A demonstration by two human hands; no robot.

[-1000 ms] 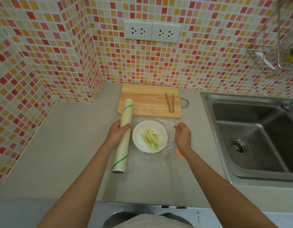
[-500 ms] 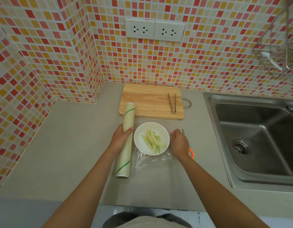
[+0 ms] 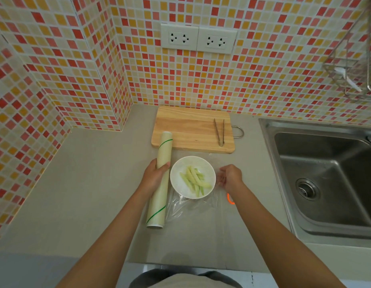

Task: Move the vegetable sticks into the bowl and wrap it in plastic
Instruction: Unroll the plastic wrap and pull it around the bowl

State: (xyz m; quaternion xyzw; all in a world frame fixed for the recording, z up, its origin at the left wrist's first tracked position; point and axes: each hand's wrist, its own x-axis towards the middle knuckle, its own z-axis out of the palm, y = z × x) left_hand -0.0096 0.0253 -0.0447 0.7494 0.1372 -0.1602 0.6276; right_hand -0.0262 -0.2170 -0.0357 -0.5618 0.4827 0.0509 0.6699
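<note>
The pale green vegetable sticks already lie in the round white bowl at counter centre, so wrapping is under way. The left hand curls its fingers around the cream plastic-wrap roll at nine o'clock; the right hand at three o'clock hovers, fingers loosely spread, holding nothing. Next, I judge, it must catch the clear film.

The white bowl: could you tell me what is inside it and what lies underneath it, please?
Inside the white bowl lie pale green vegetable sticks. Crinkled clear plastic wrap shows at its near side; whether the sheet runs under the bowl is hidden.
</note>
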